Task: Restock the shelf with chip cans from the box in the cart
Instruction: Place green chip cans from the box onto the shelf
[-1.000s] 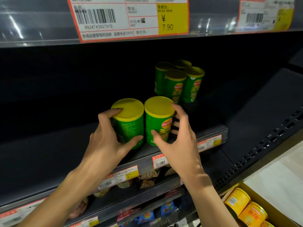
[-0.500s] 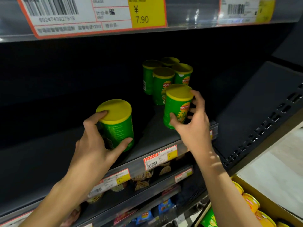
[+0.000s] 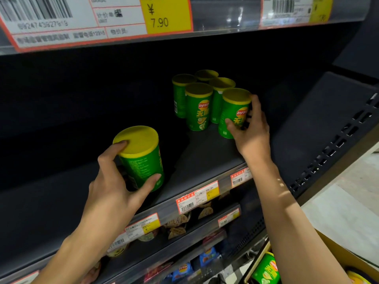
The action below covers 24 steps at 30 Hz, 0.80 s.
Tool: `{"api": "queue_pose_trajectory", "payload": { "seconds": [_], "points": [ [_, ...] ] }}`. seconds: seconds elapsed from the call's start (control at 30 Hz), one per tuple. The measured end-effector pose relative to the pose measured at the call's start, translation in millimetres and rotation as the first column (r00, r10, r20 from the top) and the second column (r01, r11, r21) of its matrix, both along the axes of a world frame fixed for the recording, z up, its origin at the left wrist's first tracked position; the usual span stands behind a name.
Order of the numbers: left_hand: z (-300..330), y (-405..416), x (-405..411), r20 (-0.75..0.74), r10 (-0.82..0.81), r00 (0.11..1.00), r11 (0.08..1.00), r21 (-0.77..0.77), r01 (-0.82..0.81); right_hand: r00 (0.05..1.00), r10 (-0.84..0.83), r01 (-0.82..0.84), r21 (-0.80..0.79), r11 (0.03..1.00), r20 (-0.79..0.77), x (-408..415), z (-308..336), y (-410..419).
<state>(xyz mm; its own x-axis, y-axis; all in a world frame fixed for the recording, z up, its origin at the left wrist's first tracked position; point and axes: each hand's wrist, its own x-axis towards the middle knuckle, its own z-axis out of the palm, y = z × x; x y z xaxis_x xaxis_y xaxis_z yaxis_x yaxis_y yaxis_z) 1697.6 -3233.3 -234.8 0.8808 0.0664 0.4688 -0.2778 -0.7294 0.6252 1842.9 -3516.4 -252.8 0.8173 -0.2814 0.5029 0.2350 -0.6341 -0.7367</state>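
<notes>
Since the earlier frame the right hand (image 3: 251, 130) has carried its green chip can (image 3: 232, 113) farther back on the dark shelf (image 3: 205, 158), and is now gripping it just right of the four standing cans (image 3: 198, 106). The left hand (image 3: 114, 187) is clasping a second can (image 3: 142, 158) near the front edge, forefinger on its yellow lid (image 3: 136, 139), thumb pressing its side. At lower right, a cardboard box (image 3: 336, 249) is showing another green can (image 3: 266, 269).
</notes>
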Motion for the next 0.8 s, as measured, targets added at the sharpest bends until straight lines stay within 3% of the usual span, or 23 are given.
{"api": "queue_pose_trajectory", "payload": {
  "seconds": [0.17, 0.57, 0.73, 0.8],
  "points": [
    [0.3, -0.6, 0.2, -0.012, -0.001, 1.000, 1.000, -0.019, 0.001, 0.998, -0.023, 0.019, -0.068, 0.998, -0.058, 8.9, 4.5, -1.8],
    [1.8, -1.3, 0.8, -0.065, 0.003, 0.998, 0.998, -0.063, -0.007, 0.996, -0.076, 0.066, -0.221, 0.973, -0.038, 21.7, 13.0, 13.7],
    [0.5, 0.7, 1.1, -0.074, -0.003, 0.997, 0.999, -0.047, 0.000, 0.988, -0.091, 0.060, -0.225, 0.972, -0.128, 6.8, 18.2, 15.8],
    [0.4, 0.5, 1.4, -0.072, -0.004, 0.997, 0.999, -0.032, 0.002, 0.979, -0.159, 0.115, -0.302, 0.946, -0.126, -9.4, 15.6, 12.8]
  ]
}}
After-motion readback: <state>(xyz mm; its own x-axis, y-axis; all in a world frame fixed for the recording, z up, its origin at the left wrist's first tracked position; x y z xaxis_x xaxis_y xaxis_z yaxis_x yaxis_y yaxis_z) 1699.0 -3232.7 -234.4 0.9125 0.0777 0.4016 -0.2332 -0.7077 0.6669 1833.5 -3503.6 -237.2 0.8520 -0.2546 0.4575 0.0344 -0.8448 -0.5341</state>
